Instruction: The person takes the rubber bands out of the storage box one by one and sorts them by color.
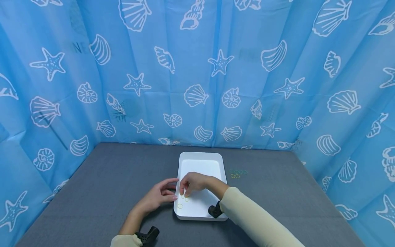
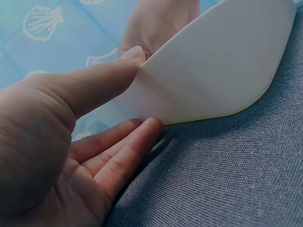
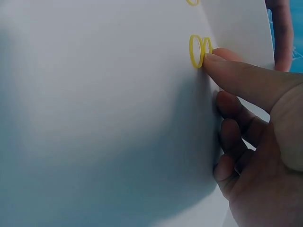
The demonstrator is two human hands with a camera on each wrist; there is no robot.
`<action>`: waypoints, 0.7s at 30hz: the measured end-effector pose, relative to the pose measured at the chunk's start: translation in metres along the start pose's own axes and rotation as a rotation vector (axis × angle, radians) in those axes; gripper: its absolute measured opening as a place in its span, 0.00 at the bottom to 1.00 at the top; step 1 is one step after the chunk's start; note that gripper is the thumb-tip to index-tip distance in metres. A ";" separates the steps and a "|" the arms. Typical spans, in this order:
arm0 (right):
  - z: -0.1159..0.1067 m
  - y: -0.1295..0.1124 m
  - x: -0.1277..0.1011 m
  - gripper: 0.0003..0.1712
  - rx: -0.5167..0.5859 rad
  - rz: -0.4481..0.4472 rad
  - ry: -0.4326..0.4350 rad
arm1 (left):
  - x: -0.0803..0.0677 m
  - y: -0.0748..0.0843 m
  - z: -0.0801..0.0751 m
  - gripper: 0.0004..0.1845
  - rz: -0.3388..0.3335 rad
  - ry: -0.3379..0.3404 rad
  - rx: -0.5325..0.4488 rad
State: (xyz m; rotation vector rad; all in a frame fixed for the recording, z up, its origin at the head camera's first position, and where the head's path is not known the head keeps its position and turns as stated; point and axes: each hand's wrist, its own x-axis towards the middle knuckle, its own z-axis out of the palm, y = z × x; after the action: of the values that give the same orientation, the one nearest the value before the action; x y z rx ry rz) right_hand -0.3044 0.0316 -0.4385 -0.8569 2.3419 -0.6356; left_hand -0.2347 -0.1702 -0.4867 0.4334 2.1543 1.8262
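A white rectangular tray (image 1: 201,208) stands on the grey cloth. My left hand (image 1: 158,195) is at its left wall, thumb tip at the rim and other fingertips low against the outside in the left wrist view. Inside the tray, my right hand (image 1: 194,181) reaches down near the left wall. Its thumb and index finger pinch a small yellow rubber band (image 3: 210,43). Right beside it is another yellow band (image 3: 191,51), and a further one (image 3: 193,3) shows at the top of the right wrist view. One yellow band (image 1: 180,208) lies toward the tray's front left corner.
Right of the tray, on the grey cloth-covered table (image 1: 271,199), lie several green bands (image 1: 241,172) in a row, with two yellow bands (image 1: 232,178) just in front. A blue curtain (image 1: 172,79) with white shells and starfish surrounds the table's back and sides.
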 end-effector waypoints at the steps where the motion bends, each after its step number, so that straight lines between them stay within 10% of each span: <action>1: 0.000 0.000 0.000 0.07 -0.008 0.008 0.000 | 0.000 0.000 0.000 0.34 0.000 0.001 -0.001; 21: -0.002 0.006 -0.001 0.06 -0.061 0.014 0.019 | 0.001 -0.002 -0.001 0.34 -0.009 0.002 -0.016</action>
State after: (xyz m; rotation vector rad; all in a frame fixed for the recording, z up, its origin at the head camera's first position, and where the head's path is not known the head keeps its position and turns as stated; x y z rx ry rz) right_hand -0.3083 0.0370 -0.4404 -0.8644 2.3929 -0.5715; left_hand -0.2363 -0.1704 -0.4887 0.4180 2.1381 1.8388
